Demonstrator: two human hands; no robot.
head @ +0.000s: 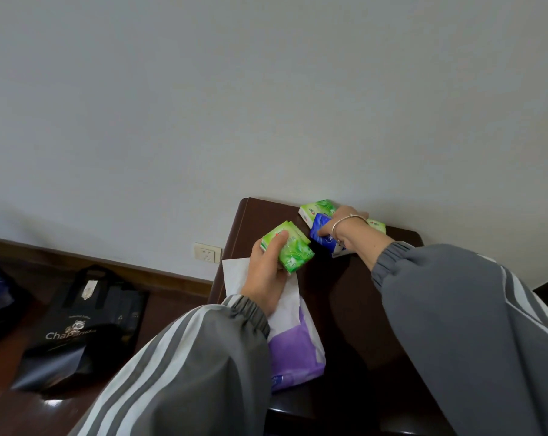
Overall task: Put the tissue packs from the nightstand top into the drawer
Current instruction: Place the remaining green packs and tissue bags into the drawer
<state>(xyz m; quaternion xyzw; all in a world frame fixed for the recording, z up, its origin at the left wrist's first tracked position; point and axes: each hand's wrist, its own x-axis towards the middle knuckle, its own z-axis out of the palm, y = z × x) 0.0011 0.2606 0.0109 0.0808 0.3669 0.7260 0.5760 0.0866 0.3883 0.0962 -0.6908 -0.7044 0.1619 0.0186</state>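
With my left hand [266, 275] gripping green packs [290, 251] and my right hand [345, 225] curling its fingers round the blue pack [319, 229] on the nightstand [360, 294], I'd squeeze its sides firmly before lifting.

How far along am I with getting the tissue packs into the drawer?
Nothing looks stowed yet, and the drawer is out of view. In hand: the left hand grips green packs, and the right hand grips a blue pack. Left to do: other green packs by the wall and a purple pack lie on the nightstand.
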